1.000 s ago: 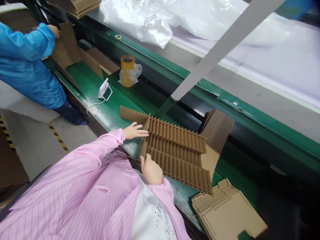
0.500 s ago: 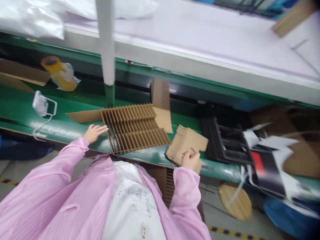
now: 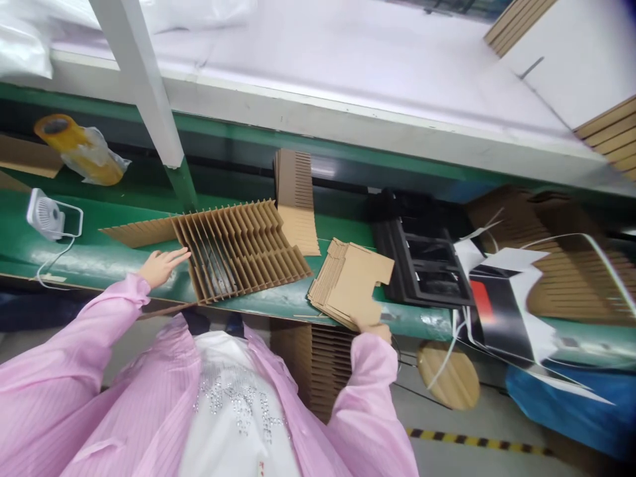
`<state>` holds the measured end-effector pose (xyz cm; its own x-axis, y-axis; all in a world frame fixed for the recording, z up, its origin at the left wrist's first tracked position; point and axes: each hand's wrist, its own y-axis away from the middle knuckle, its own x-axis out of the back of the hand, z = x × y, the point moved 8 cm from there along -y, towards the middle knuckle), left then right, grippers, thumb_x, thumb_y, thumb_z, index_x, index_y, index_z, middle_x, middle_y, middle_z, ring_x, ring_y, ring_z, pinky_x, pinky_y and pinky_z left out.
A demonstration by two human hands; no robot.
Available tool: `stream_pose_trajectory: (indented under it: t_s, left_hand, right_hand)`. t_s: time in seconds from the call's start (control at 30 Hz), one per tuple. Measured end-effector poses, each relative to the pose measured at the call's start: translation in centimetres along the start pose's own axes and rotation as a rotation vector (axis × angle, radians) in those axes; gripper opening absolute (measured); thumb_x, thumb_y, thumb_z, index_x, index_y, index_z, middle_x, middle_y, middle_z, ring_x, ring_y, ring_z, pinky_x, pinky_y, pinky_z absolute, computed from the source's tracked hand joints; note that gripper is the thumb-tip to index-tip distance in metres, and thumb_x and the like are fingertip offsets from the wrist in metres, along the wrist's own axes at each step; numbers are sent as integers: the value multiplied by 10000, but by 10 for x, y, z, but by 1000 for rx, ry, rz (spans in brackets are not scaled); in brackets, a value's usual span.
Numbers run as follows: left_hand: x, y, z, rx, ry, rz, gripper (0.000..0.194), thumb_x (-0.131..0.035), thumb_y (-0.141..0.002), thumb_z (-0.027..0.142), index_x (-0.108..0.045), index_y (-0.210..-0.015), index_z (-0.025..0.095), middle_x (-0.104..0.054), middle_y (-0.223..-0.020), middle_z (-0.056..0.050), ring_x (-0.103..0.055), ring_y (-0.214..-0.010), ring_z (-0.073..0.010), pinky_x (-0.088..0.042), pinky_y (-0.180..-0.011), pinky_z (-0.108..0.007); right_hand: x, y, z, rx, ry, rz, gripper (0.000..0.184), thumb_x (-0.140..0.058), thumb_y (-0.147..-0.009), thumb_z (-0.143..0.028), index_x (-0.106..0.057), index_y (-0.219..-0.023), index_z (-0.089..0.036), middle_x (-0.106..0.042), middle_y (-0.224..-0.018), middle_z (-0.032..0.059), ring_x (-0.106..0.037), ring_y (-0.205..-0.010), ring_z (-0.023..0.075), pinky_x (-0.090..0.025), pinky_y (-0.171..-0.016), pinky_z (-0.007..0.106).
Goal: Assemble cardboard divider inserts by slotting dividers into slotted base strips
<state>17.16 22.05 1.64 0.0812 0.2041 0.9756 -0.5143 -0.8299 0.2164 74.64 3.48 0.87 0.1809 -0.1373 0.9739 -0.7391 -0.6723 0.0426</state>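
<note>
A slotted corrugated cardboard divider lies on the green workbench, its long flap pointing left. My left hand is open, with its fingertips at the divider's near edge. To the right, a stack of die-cut flat cardboard blanks rests on the bench. My right hand touches that stack's near edge, with the fingers partly hidden. Behind the divider, a folded slotted cardboard piece stands against the bench's back.
A small white fan, a tape roll in plastic, a black tray and a printed black-and-white sheet surround the work area. A white post rises behind. Slotted cardboard stands stacked below the bench.
The view has swung slightly left and down from half a second ago. My right hand has slid to the stack's near edge, and the stack now lies flatter on the bench.
</note>
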Motion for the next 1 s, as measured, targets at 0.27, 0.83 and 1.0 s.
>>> stream_pose_trajectory:
  t_s: [0.27,0.83,1.0]
  left_hand:
    - [1,-1,9,22,-18,-84,722,-379,-784,17,-354,-1464,259,-361,-1529,-74,-586,-1124,-245,-440,-931,-418]
    - [-20,76,86,-33,510,-218,395,-378,-966,236,-546,-1323,206,-683,-1187,-102,-671,-1038,-243,-529,-867,-356]
    - [-18,75,90,-57,487,-180,417,-390,-939,182,-539,-1329,193,-712,-1101,-118,-696,-944,-250,-546,-768,-342]
  right_hand:
    - [50,15,-7,-363,-189,24,522,-523,-834,-375,-502,-1255,-67,-643,-1076,252,-646,-955,307,-508,-706,386]
    - [39,243,-284,506,-217,-251,606,-310,-906,-524,-467,-1281,-75,-676,-684,87,-664,-611,218,-476,-604,286]
    - [43,258,-310,614,19,-120,592,-247,-940,-468,-508,-1268,-49,-658,-666,99,-618,-550,200,-414,-530,265]
